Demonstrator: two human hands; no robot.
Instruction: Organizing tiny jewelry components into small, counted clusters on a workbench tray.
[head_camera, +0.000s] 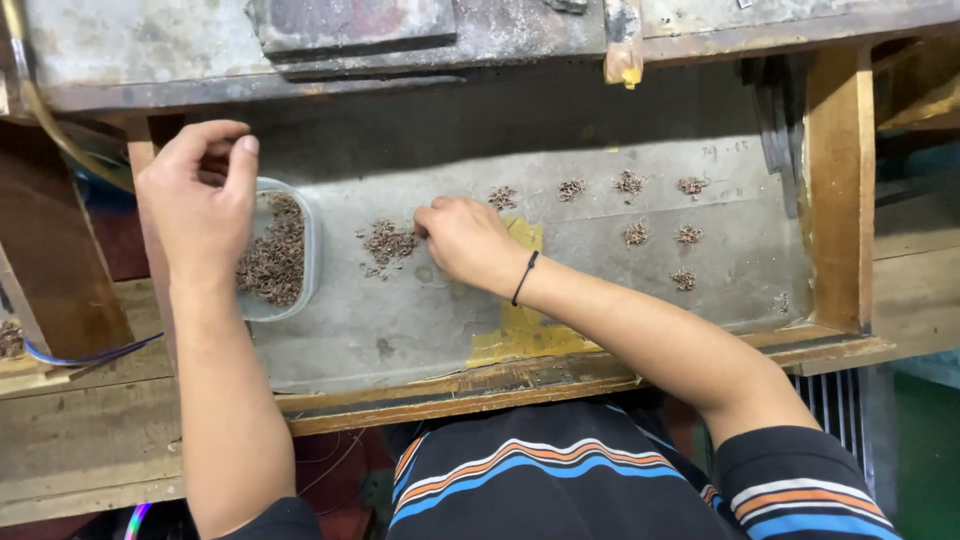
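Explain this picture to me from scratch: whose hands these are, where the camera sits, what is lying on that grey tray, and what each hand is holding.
There is no machine here, just a person with bare hands. The one camera is worn on the person's head and looks straight down, so the arms come up from the bottom edge. The left hand hovers over a clear plastic tub of small brown pieces, fingers pinched; whether it grips any is hidden. The right hand rests on the grey tray, fingertips at a loose brown pile. Farther right lie seven smaller heaps in rows. A yellow patch marks the tray under the wrist, which wears a black band.
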